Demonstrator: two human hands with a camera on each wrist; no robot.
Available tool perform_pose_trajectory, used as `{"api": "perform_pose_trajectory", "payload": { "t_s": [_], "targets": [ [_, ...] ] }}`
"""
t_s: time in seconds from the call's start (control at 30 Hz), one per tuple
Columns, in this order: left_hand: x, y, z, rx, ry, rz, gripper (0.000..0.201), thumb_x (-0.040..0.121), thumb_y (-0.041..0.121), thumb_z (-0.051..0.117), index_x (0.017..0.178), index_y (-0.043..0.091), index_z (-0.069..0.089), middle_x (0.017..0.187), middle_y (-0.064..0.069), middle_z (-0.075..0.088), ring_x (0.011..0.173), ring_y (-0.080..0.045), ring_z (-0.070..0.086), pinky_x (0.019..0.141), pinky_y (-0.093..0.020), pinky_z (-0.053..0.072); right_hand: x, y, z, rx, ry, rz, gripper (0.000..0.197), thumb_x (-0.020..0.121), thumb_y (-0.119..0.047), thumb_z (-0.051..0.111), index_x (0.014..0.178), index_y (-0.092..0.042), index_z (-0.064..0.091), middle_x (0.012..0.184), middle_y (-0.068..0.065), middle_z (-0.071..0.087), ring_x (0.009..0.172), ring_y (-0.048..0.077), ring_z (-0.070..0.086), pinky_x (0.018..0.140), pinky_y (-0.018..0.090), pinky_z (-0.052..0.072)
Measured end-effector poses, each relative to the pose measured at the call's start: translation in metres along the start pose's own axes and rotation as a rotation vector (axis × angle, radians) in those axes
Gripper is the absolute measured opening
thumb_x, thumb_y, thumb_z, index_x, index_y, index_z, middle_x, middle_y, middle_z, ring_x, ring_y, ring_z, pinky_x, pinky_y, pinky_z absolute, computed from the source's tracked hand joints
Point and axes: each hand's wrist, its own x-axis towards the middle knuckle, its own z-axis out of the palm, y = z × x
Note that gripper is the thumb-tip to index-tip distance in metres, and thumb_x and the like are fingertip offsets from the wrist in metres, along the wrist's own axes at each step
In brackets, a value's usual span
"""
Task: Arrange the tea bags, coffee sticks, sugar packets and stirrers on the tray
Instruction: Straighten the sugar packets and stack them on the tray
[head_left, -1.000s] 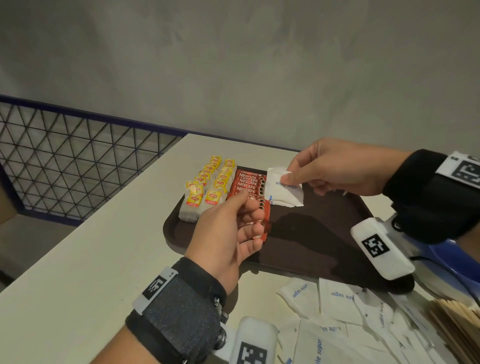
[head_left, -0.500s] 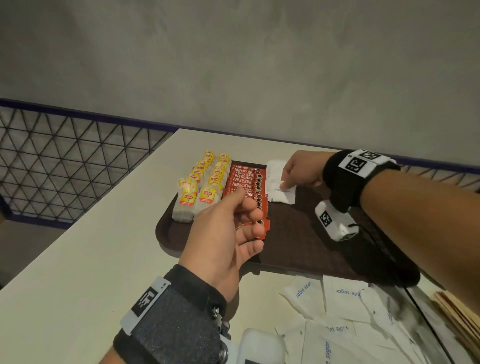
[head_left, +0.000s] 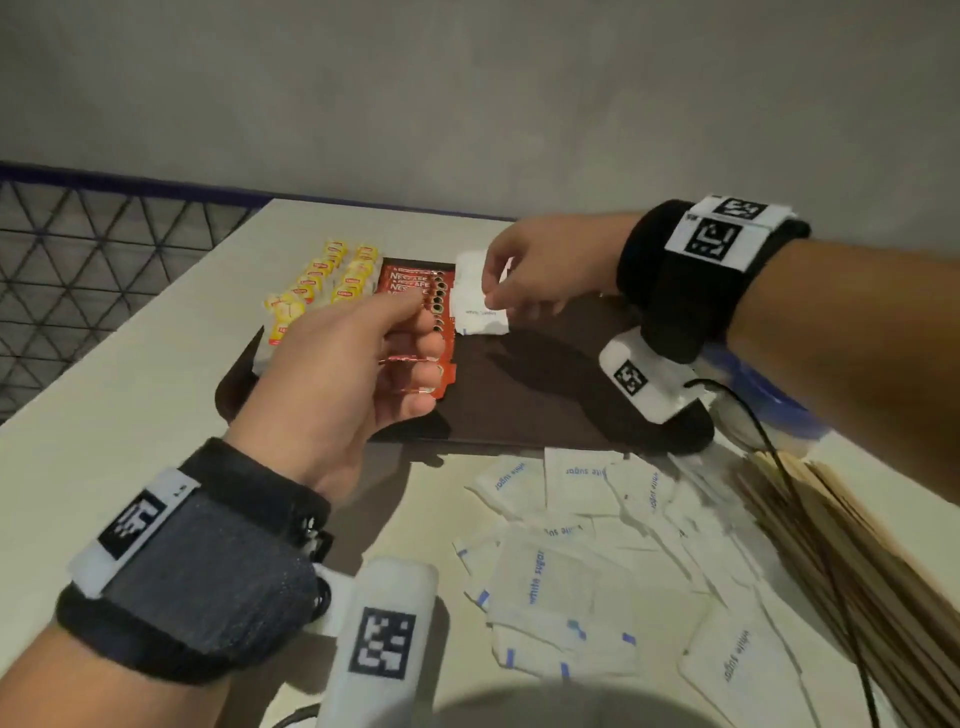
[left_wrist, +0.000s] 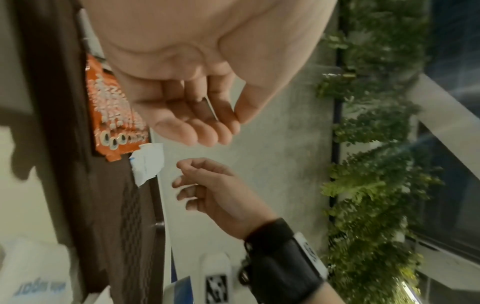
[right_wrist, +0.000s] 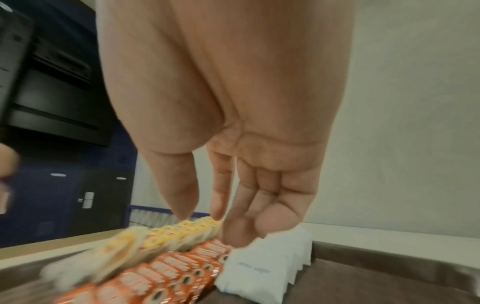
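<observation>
Left hand (head_left: 332, 374) loosely curled; right hand (head_left: 540, 270) fingers down.
</observation>
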Motion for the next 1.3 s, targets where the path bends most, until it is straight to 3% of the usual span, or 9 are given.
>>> {"api": "perform_pose_trajectory", "payload": {
  "t_s": [0.13, 0.27, 0.4, 0.57, 0.73, 0.93, 1.03, 1.17, 1.3],
  "targets": [
    [-0.011, 0.011, 0.019, 0.202, -0.125, 0.057, 0.020, 0.098, 0.034, 0.062, 0.087, 0.018, 0.067, 0.078, -0.002, 0.070, 0.061, -0.015, 0.061, 0.056, -0.029, 0.050, -0.083, 0.002, -0.008, -0.090, -0.226, -0.007, 0.028, 0.089, -0.046, 0.073, 0.104, -0.023, 0.070, 0.082, -0.004, 0.071, 0.066, 0.009, 0.062, 0.061, 0.024, 0.052],
    [-0.026, 0.023, 0.044, 0.751, -0.303, 0.156, 0.036, 0.085, 0.057, 0.069, 0.094, 0.022, 0.071, 0.086, 0.005, 0.075, 0.070, -0.012, 0.068, 0.061, -0.034, 0.055, -0.146, 0.025, 0.003, -0.320, -0.488, 0.180, 0.069, 0.073, -0.063, 0.080, 0.126, -0.029, 0.052, 0.105, -0.004, 0.065, 0.088, 0.016, 0.069, 0.074, 0.031, 0.062],
    [-0.052, 0.030, 0.062, 1.428, -0.502, 0.192, 0.068, 0.063, 0.084, 0.066, 0.112, 0.037, 0.062, 0.096, 0.016, 0.066, 0.085, -0.004, 0.063, 0.075, -0.031, 0.054, -0.176, 0.045, 0.023, -0.330, -0.435, 0.271, 0.098, 0.056, -0.077, 0.082, 0.135, -0.037, 0.038, 0.109, -0.010, 0.058, 0.091, 0.020, 0.072, 0.078, 0.034, 0.064],
    [-0.081, 0.004, 0.063, 1.927, -0.647, 0.104, 0.121, 0.047, 0.093, 0.068, 0.146, 0.035, 0.029, 0.124, 0.009, 0.047, 0.108, -0.017, 0.056, 0.091, -0.038, 0.054, -0.186, 0.040, 0.053, -0.214, -0.350, 0.289, 0.085, 0.061, -0.064, 0.088, 0.126, -0.026, 0.050, 0.104, -0.001, 0.068, 0.083, 0.024, 0.075, 0.071, 0.040, 0.066],
    [-0.088, -0.021, 0.060, 1.892, -0.570, 0.008, 0.084, 0.062, 0.068, 0.082, 0.130, 0.032, 0.048, 0.120, 0.002, 0.050, 0.098, -0.021, 0.059, 0.084, -0.038, 0.055, -0.190, 0.027, 0.073, -0.265, -0.248, 0.227, 0.062, 0.075, -0.036, 0.087, 0.120, -0.020, 0.048, 0.092, 0.003, 0.064, 0.073, 0.023, 0.073, 0.070, 0.040, 0.065],
    [-0.089, -0.034, 0.070, 1.787, -0.490, 0.129, 0.039, 0.087, 0.034, 0.066, 0.123, 0.022, 0.055, 0.118, -0.009, 0.054, 0.102, -0.027, 0.060, 0.090, -0.040, 0.053, -0.200, 0.014, 0.090, -0.186, -0.037, 0.128, 0.039, 0.090, -0.025, 0.069, 0.123, -0.020, 0.049, 0.105, 0.004, 0.056, 0.087, 0.019, 0.060, 0.074, 0.030, 0.057],
    [-0.090, -0.037, 0.074, 1.745, -0.463, 0.174, 0.041, 0.089, 0.029, 0.064, 0.127, 0.019, 0.052, 0.121, -0.011, 0.057, 0.102, -0.025, 0.055, 0.086, -0.035, 0.050, -0.203, 0.010, 0.092, -0.130, 0.023, 0.084, 0.021, 0.092, -0.018, 0.062, 0.111, -0.018, 0.054, 0.101, 0.003, 0.058, 0.084, 0.018, 0.059, 0.072, 0.030, 0.055],
    [-0.089, -0.036, 0.078, 1.489, -0.423, 0.087, 0.076, 0.081, 0.028, 0.077, 0.143, 0.022, 0.034, 0.127, -0.010, 0.055, 0.112, -0.029, 0.059, 0.088, -0.036, 0.051, -0.206, 0.008, 0.087, 0.234, 0.026, 0.114, 0.034, 0.089, -0.019, 0.072, 0.119, -0.019, 0.058, 0.108, 0.002, 0.066, 0.085, 0.016, 0.070, 0.078, 0.031, 0.062],
    [-0.091, -0.035, 0.080, 1.303, -0.395, 0.031, 0.089, 0.072, 0.025, 0.085, 0.145, 0.029, 0.036, 0.126, -0.007, 0.054, 0.104, -0.026, 0.063, 0.083, -0.036, 0.057, -0.209, 0.005, 0.090, 0.692, 0.023, 0.159, 0.038, 0.088, -0.010, 0.074, 0.123, -0.016, 0.059, 0.107, 0.007, 0.067, 0.090, 0.021, 0.075, 0.082, 0.038, 0.064]
  ]
}}
